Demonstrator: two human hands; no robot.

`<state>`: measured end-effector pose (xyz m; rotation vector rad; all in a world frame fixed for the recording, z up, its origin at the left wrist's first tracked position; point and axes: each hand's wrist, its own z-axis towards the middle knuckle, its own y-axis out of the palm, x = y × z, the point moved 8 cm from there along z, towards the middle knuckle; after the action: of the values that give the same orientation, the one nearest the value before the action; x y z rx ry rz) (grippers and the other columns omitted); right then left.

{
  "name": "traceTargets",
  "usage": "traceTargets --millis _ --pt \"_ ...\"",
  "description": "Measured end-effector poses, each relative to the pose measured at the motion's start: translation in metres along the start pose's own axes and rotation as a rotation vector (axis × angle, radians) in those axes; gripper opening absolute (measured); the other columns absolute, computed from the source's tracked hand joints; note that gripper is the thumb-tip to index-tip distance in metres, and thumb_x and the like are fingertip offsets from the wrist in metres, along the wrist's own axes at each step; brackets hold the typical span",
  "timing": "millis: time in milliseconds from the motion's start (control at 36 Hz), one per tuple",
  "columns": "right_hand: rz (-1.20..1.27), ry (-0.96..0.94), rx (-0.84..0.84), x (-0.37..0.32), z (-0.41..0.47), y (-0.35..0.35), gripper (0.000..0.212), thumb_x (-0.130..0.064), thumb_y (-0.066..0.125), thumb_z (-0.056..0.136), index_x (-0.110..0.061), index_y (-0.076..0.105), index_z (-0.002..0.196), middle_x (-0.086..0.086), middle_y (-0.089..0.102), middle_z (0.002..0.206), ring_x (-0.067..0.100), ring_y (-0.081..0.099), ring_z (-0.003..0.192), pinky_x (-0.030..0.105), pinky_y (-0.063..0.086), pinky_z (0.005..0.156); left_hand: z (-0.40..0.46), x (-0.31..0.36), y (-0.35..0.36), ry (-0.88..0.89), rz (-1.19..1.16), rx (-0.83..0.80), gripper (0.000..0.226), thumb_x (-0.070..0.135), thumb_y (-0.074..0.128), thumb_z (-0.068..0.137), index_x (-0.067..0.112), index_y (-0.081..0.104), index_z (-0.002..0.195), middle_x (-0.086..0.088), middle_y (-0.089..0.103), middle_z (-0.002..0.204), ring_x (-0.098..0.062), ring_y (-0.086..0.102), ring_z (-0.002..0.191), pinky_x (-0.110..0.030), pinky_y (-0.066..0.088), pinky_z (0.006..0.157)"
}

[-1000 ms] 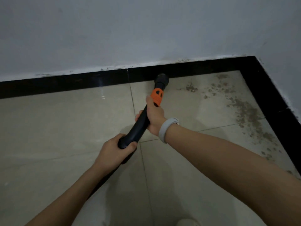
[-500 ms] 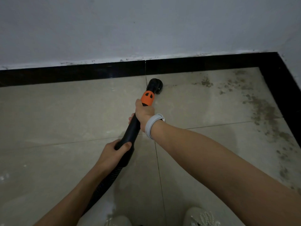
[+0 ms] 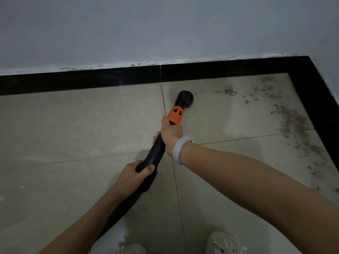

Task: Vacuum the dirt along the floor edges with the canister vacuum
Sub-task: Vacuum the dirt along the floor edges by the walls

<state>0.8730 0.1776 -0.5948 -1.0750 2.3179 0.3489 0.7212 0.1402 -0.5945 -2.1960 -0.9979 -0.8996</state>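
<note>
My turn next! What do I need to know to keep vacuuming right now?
Left hand grips the rear of the black vacuum wand, where the ribbed hose joins.
Right hand grips the wand just behind the orange collar.
The nozzle sits on the tile a little short of the black baseboard.
Done: the tile near the nozzle looks clean.
Left: the dirt scattered to the right, along the right-hand edge into the corner.
</note>
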Motion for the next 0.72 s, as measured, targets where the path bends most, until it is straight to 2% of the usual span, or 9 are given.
traceTargets --millis 139,278,417,528,722 --pt "-0.014 -0.019 -0.013 -0.027 0.004 -0.002 0.037 -0.038 0.053 0.097 -0.007 0.047 0.116 0.010 0.052 0.072 0.021 0.053 0.052 0.031 0.052 0.049 0.018 0.021 0.001 0.007 0.015 0.011 0.017 0.027 0.062 0.090 0.011 0.065 0.087 -0.006 0.066 0.067 -0.015 0.062 0.052 -0.029 0.049 0.051" --pt "-0.017 -0.051 -0.027 -0.050 0.008 -0.011 0.030 -0.035 0.052 0.099 -0.006 0.046 0.103 0.010 0.051 0.069 0.021 0.054 0.054 0.034 0.053 0.054 0.033 0.040 0.007 0.033 0.054 0.018 0.015 0.031 0.062 0.090 0.017 0.064 0.087 -0.005 0.066 0.073 -0.019 0.063 0.060 -0.028 0.048 0.054" --pt "0.003 -0.026 0.015 -0.026 0.006 -0.024 0.042 -0.040 0.052 0.097 -0.006 0.048 0.120 0.009 0.053 0.072 0.020 0.055 0.054 0.029 0.052 0.049 0.017 0.030 0.021 0.034 0.063 -0.039 0.012 0.023 0.060 0.092 0.013 0.062 0.086 -0.003 0.063 0.066 -0.008 0.060 0.047 -0.021 0.046 0.046" --pt "0.024 -0.028 0.038 -0.009 0.003 -0.034 0.037 -0.040 0.053 0.097 -0.007 0.048 0.114 0.008 0.051 0.071 0.019 0.053 0.052 0.027 0.050 0.044 0.006 0.019 0.028 0.041 0.092 -0.060 0.011 0.020 0.059 0.093 0.012 0.060 0.085 -0.003 0.062 0.066 -0.005 0.058 0.045 -0.018 0.046 0.045" --pt "0.061 -0.006 -0.065 -0.006 -0.003 -0.018 0.031 -0.037 0.056 0.096 -0.009 0.045 0.105 0.008 0.051 0.065 0.019 0.053 0.049 0.025 0.051 0.042 0.002 0.012 0.008 0.083 0.202 0.051 0.007 0.023 0.063 0.090 0.019 0.061 0.084 -0.002 0.065 0.068 -0.004 0.060 0.050 -0.017 0.046 0.049"
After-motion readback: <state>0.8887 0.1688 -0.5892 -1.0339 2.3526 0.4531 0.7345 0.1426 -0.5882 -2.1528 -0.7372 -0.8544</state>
